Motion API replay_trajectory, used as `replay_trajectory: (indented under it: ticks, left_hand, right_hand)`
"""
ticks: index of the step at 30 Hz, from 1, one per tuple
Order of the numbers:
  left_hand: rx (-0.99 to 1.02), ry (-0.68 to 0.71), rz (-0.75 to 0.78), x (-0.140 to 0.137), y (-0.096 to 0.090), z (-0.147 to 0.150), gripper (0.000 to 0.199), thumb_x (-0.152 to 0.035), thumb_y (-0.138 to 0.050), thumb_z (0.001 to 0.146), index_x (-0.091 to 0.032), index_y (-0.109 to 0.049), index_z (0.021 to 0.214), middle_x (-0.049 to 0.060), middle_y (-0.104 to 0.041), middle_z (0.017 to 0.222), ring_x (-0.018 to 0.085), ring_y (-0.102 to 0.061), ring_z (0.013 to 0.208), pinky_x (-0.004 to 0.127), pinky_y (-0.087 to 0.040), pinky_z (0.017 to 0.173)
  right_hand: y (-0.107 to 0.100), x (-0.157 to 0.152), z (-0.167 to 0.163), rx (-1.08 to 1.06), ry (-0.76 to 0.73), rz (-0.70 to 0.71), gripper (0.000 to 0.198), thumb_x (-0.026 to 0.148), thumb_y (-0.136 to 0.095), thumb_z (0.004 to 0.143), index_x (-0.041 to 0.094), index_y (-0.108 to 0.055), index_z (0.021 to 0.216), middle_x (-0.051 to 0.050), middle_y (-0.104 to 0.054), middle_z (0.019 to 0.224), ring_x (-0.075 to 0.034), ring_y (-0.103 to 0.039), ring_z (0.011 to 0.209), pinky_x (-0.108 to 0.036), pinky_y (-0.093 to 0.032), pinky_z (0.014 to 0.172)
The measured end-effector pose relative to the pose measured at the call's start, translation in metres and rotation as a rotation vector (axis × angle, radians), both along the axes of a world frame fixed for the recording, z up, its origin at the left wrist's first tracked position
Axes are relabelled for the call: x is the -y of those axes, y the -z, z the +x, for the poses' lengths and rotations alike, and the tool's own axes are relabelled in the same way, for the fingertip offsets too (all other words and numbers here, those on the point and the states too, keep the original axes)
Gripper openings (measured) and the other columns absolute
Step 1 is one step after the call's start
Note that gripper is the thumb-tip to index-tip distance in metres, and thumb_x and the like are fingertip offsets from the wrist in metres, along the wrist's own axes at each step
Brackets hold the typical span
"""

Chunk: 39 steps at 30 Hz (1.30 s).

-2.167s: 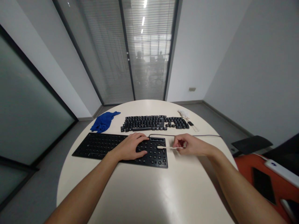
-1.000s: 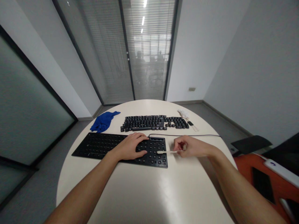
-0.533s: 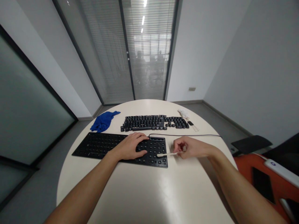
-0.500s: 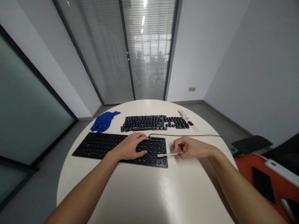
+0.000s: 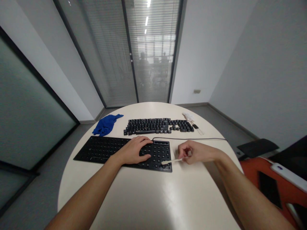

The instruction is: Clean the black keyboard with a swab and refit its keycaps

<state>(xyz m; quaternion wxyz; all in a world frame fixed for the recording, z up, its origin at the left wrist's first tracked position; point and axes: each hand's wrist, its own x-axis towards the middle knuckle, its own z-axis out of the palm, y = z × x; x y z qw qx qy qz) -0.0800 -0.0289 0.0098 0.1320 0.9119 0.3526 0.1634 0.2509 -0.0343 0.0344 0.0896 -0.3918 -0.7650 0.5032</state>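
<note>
A black keyboard base (image 5: 105,148) with its keycaps off lies across the table. My left hand (image 5: 135,150) rests flat on it, fingers spread, right of its middle. Off the base's right edge, my right hand (image 5: 189,151) pinches a white cotton swab (image 5: 173,161). The swab's thick tip reaches over the lower right part of the base, among the bare key posts; whether it touches them I cannot tell. Behind the base, the loose black keycaps (image 5: 151,125) are laid out in keyboard order.
A crumpled blue cloth (image 5: 105,125) lies at the back left of the round table (image 5: 134,198). At the back right are a bag of swabs (image 5: 188,117) and a keycap puller (image 5: 197,127). A black cable (image 5: 192,139) runs behind my right hand. An orange seat (image 5: 251,174) stands at the right.
The swab's tip has swung slightly down, toward the near edge of the keyboard base. My left hand stays in place on the base.
</note>
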Motion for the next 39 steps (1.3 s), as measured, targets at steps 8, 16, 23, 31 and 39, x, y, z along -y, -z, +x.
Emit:
replay_trajectory:
  ticks: [8, 16, 23, 31, 39]
  left_hand:
    - [0.009, -0.002, -0.004, 0.0, -0.001, 0.0, 0.052, -0.039, -0.069, 0.087, -0.026, -0.056, 0.136, 0.01, -0.058, 0.137, 0.03, -0.054, 0.126, 0.048, -0.043, 0.111]
    - [0.017, -0.002, -0.007, -0.001, 0.002, -0.002, 0.053, -0.039, -0.07, 0.086, -0.026, -0.056, 0.136, 0.01, -0.058, 0.138, 0.03, -0.053, 0.128, 0.048, -0.042, 0.111]
    - [-0.004, -0.002, 0.003, 0.0, 0.002, -0.003, 0.052, -0.039, -0.069, 0.088, -0.025, -0.055, 0.136, 0.011, -0.057, 0.139, 0.03, -0.053, 0.128, 0.048, -0.042, 0.112]
    - [-0.019, -0.003, 0.002, -0.001, 0.002, -0.003, 0.053, -0.039, -0.069, 0.088, -0.025, -0.055, 0.136, 0.01, -0.057, 0.139, 0.029, -0.052, 0.129, 0.047, -0.043, 0.112]
    - [-0.017, -0.001, 0.005, 0.0, 0.002, -0.003, 0.052, -0.04, -0.068, 0.088, -0.025, -0.054, 0.136, 0.01, -0.057, 0.14, 0.029, -0.052, 0.129, 0.047, -0.042, 0.113]
  right_hand:
    - [0.004, -0.001, -0.003, -0.009, -0.018, -0.038, 0.019, 0.017, -0.067, 0.063, 0.015, -0.076, 0.079, 0.002, -0.065, 0.069, -0.011, -0.05, 0.063, -0.024, -0.037, 0.061]
    - [0.001, -0.002, 0.006, 0.032, -0.003, -0.009, 0.021, 0.016, -0.065, 0.064, 0.016, -0.077, 0.08, 0.002, -0.066, 0.069, -0.012, -0.049, 0.063, -0.024, -0.035, 0.061]
    - [0.004, -0.006, 0.016, 0.075, 0.012, -0.025, 0.021, 0.018, -0.066, 0.065, 0.017, -0.078, 0.081, 0.002, -0.065, 0.069, -0.013, -0.051, 0.064, -0.025, -0.037, 0.061]
    - [0.008, -0.008, 0.015, 0.08, 0.003, -0.005, 0.019, 0.019, -0.067, 0.066, 0.016, -0.076, 0.083, 0.002, -0.063, 0.069, -0.013, -0.049, 0.064, -0.025, -0.035, 0.06]
    - [0.009, -0.012, 0.02, 0.033, 0.052, 0.077, 0.018, 0.022, -0.067, 0.069, 0.015, -0.073, 0.084, 0.001, -0.061, 0.071, -0.013, -0.048, 0.066, -0.025, -0.035, 0.061]
